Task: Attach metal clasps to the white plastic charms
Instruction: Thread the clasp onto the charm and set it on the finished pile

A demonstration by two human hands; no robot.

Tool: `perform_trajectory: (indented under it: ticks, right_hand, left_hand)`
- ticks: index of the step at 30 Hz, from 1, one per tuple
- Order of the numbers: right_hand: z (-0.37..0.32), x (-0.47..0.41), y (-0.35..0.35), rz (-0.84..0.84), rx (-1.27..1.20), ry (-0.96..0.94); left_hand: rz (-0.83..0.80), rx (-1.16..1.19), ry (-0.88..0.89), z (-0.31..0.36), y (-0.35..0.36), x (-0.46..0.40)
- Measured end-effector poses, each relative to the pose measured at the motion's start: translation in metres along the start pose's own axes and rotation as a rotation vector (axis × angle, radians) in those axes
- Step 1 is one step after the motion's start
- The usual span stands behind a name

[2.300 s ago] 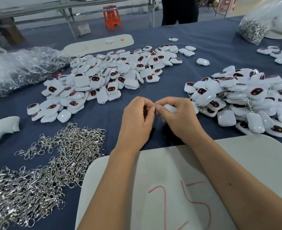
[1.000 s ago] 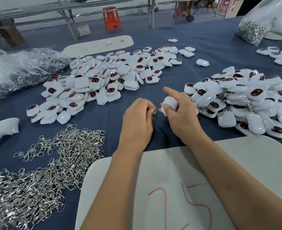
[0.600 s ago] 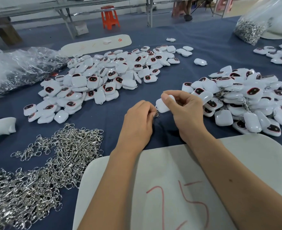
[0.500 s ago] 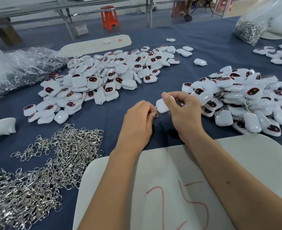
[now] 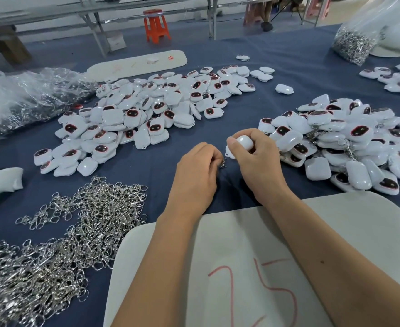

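Note:
My right hand (image 5: 256,161) grips a white plastic charm (image 5: 243,142) between thumb and curled fingers, just above the blue cloth. Close to its left, my left hand (image 5: 195,172) pinches a small metal clasp (image 5: 223,164) whose end hangs below the fingertips. The clasp and the charm's small loop sit a short gap apart. A large heap of loose white charms (image 5: 147,114) lies at the centre left. A second pile of charms (image 5: 345,147), some with clasps on them, lies at the right. Loose metal clasps (image 5: 59,232) spread over the near left.
A white board (image 5: 265,267) marked 25 lies under my forearms. Clear plastic bags (image 5: 24,97) lie at far left, another bag of clasps (image 5: 354,46) at far right. A long white board (image 5: 137,63) and an orange stool (image 5: 156,25) are beyond the table's far edge.
My hands were joined working together; they have parted slightly. My right hand turned the charm and curled its fingers around it, while my left hand kept the clasp.

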State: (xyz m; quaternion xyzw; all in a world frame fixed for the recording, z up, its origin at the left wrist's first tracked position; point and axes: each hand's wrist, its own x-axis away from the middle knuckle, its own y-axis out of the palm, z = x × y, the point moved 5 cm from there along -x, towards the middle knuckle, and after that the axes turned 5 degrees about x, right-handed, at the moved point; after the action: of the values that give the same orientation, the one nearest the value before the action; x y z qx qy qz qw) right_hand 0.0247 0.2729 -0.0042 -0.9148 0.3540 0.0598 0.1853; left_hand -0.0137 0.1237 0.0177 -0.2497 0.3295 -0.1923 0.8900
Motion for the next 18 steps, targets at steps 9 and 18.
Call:
perform_trajectory:
  ticks: [9,18]
  right_hand:
    - [-0.005,0.002,0.001,-0.025,0.052,-0.024]
    - [-0.013,0.005,0.004,-0.099,0.12,-0.036]
  left_hand:
    - [0.003,-0.004,-0.02,0.002,0.001,0.001]
    - [-0.003,-0.024,-0.134,0.0,0.005,0.003]
